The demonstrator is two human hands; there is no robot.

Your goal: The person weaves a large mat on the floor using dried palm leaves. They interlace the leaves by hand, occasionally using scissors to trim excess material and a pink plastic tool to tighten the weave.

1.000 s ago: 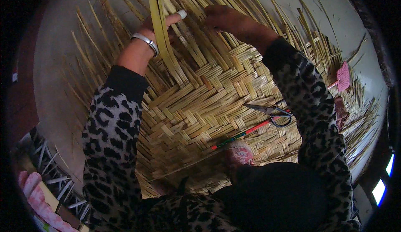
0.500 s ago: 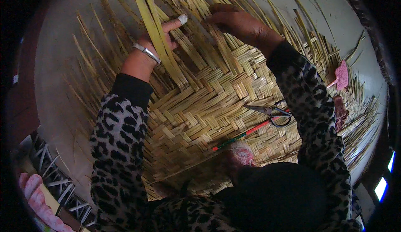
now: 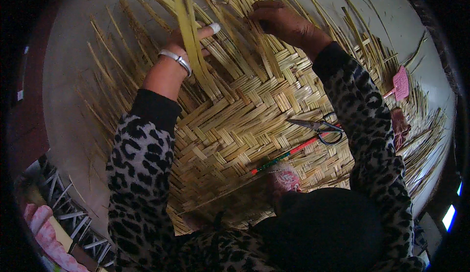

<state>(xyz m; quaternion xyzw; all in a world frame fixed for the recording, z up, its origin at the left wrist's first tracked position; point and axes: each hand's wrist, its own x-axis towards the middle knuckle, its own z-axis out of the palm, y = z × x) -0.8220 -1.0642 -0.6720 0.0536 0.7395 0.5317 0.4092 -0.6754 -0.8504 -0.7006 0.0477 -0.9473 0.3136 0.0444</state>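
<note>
A large mat of yellow-brown plant strips (image 3: 235, 139) lies woven in a slanting pattern, with long loose ends fanning out along its far side. My left hand (image 3: 183, 40) is at the far left part of the weave, partly hidden behind a raised bundle of flat strips (image 3: 188, 22) that it holds up. One of its fingers, with a white wrapped tip (image 3: 214, 28), points right across the strips. My right hand (image 3: 284, 24) is farther right, its curled fingers closed on other loose strips (image 3: 262, 44) at the weave's far edge.
On the mat lie black-handled scissors (image 3: 320, 127) and a red and green rod (image 3: 289, 155). A pink fly swatter (image 3: 400, 83) and a dark reddish bundle (image 3: 400, 127) lie at the right. A metal rack (image 3: 73, 218) and pink cloth (image 3: 46, 233) stand at the lower left.
My right hand has shifted slightly right with its fingers still on the strips. The bundle raised at my left hand has swung a little to the right, and some strips behind it now lean left.
</note>
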